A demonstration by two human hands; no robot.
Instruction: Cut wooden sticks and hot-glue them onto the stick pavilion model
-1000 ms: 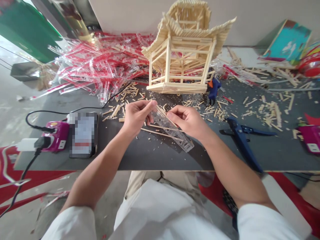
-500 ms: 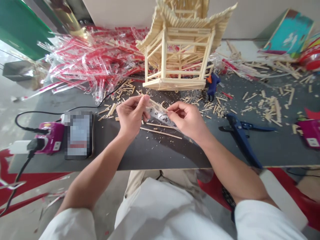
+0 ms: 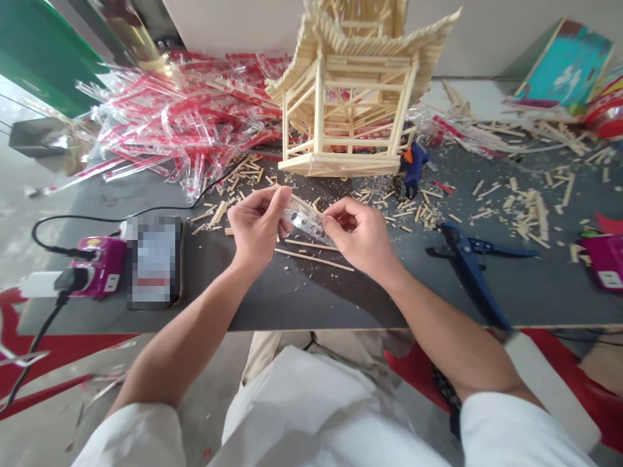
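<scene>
My left hand [image 3: 256, 224] is closed, thumb on top, around one end of a clear plastic ruler [image 3: 302, 222] with cut-out shapes and a thin wooden stick [image 3: 305, 205] lying along its upper edge. The fingertips of my right hand [image 3: 363, 233] pinch the stick near its other end. The ruler's right end is partly hidden by these fingers. Both things are held tilted above the table, sloping down to the right. Beneath them, two longer wooden sticks [image 3: 315, 259] lie on the dark tabletop [image 3: 311, 298].
Just beyond my hands stands a pavilion model [image 3: 318, 110] of wooden sticks. A blue glue gun [image 3: 415, 170] is beside it. Blue cutters [image 3: 470, 266] lie right, a phone [image 3: 156, 263] and purple power socket [image 3: 100, 266] left. Red-and-clear plastic wrappers [image 3: 185, 117] pile at back left.
My right hand has shifted slightly left, toward my left hand, and less of the ruler's right part shows. My left hand has hardly moved.
</scene>
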